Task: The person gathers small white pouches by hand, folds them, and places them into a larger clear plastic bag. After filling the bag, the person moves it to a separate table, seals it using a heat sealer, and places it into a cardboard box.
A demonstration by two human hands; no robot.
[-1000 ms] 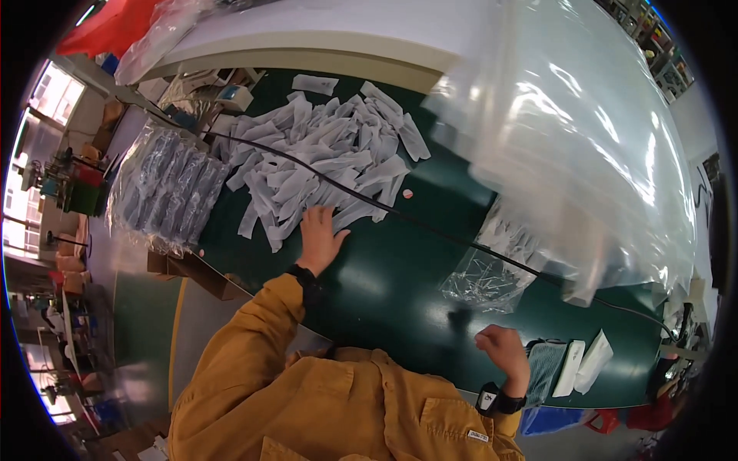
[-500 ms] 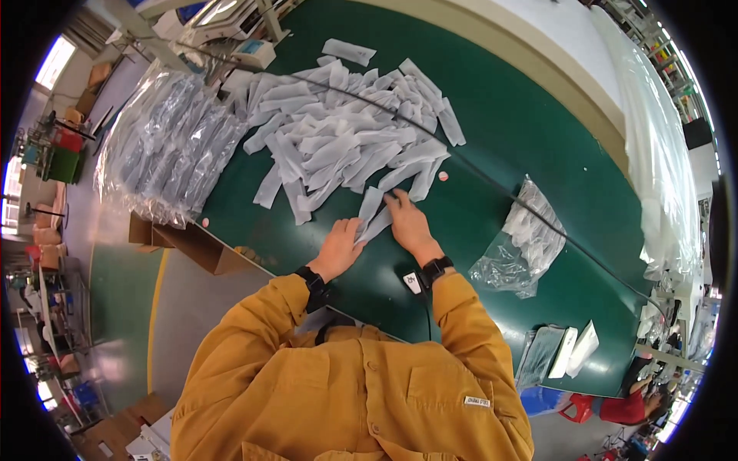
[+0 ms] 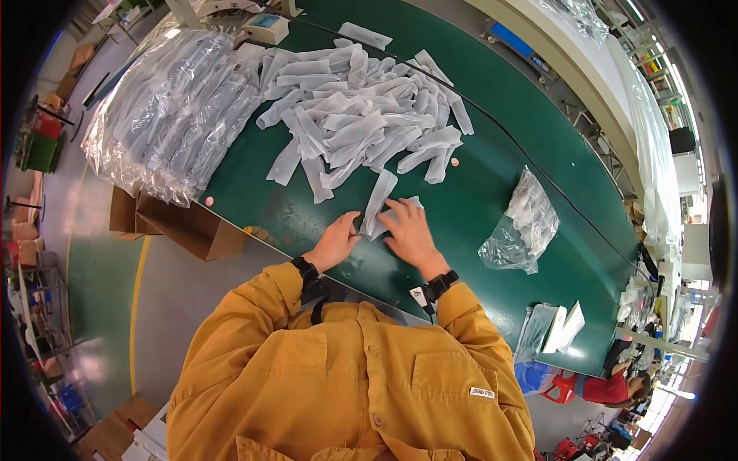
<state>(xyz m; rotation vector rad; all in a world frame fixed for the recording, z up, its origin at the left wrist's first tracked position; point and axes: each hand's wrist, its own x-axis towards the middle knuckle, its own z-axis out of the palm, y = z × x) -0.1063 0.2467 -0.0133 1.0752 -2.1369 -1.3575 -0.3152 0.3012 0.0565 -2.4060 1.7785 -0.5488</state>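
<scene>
Two narrow frosted white plastic pouches lie between my hands, in front of the big heap. One pouch [image 3: 380, 192] points away from me, and its lower end is between my hands. My left hand [image 3: 334, 242] has its thumb and forefinger at that lower end, fingers curled. My right hand [image 3: 413, 237] bends its fingers over the lower ends from the right. The second pouch [image 3: 416, 203] is partly hidden under that hand. Beyond lies a loose heap of similar pouches [image 3: 361, 115] on the green tabletop [image 3: 453, 207].
A large clear bag of stacked pouches [image 3: 173, 115] stands at the left, above an open cardboard box [image 3: 184, 230]. A crumpled clear bag [image 3: 523, 223] lies to the right. A black cable [image 3: 500, 127] crosses the table. Flat packets [image 3: 550, 330] lie near right; a small white-faced device [image 3: 421, 298] sits by my right wrist.
My view has shifted, so the table sits differently in it. My right fingers have moved down the pouches toward their lower ends, and the two pouches now lie spread apart at the top.
</scene>
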